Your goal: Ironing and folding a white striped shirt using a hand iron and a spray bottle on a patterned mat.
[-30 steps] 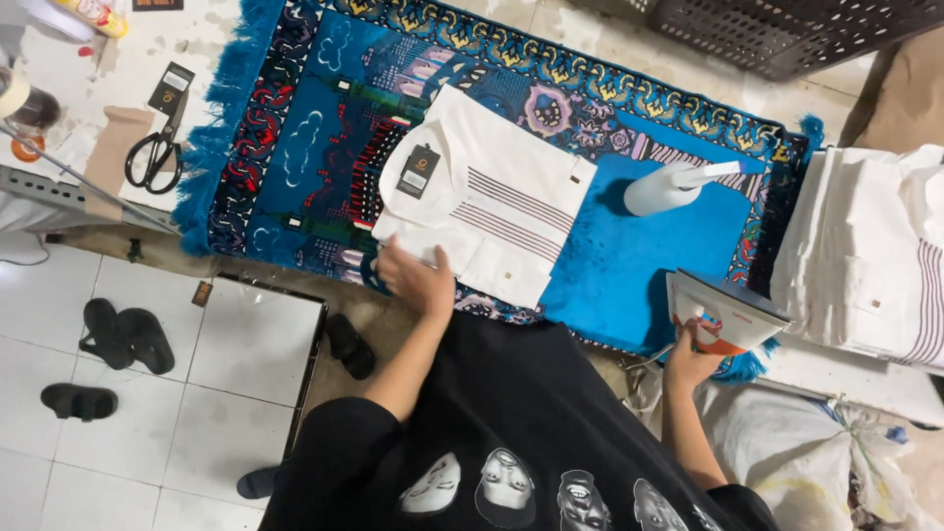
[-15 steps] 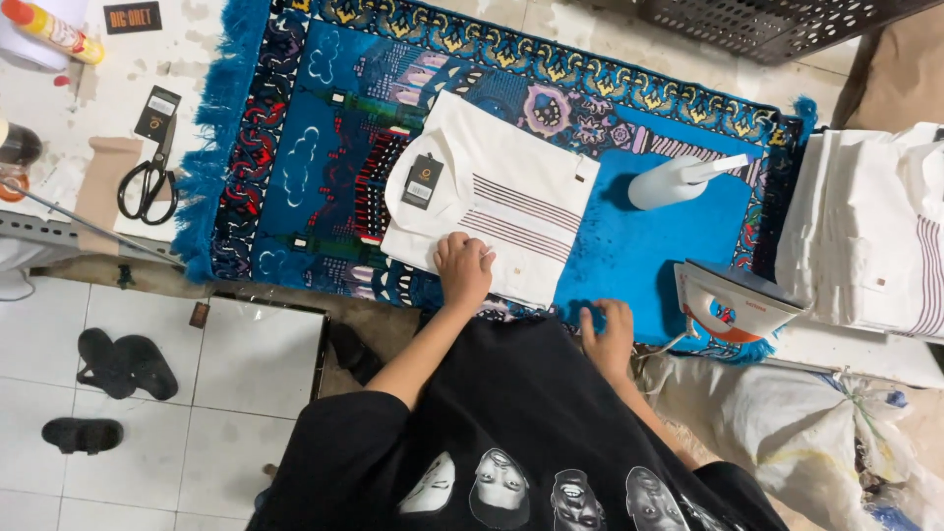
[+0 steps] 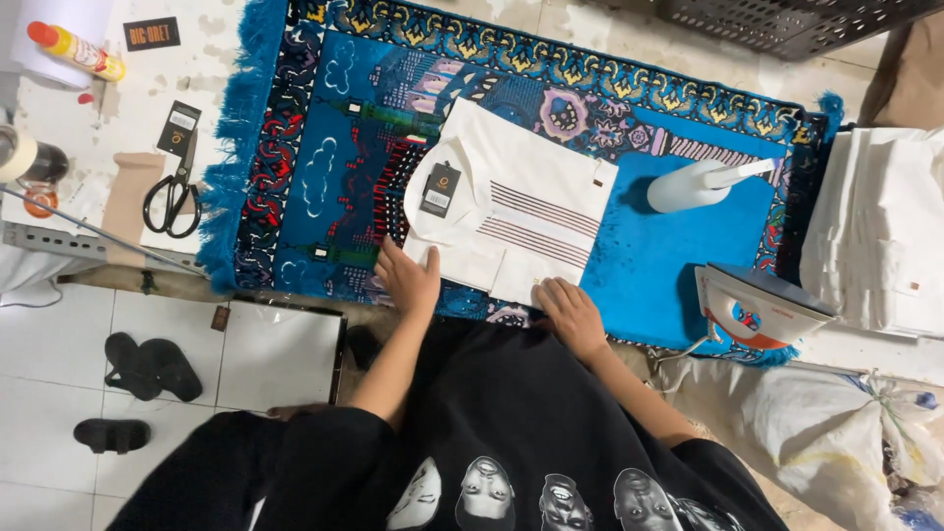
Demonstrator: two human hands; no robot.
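both hands flat on folded white shirt (image 3: 511, 211) near edge, on blue rug (image 3: 669, 256): left hand (image 3: 410, 278), right hand (image 3: 568, 313), fingers released, grasping nothing. iron (image 3: 762, 307) stands right.

I see a black rectangular hang tag (image 3: 440, 190) on the folded white shirt (image 3: 531, 211). A second black tag (image 3: 179, 129) lies left of it; a black card sign (image 3: 151, 33) sits further up-left.

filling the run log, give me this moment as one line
left hand: on folded white shirt | right hand: on shirt edge | iron: upright, apart
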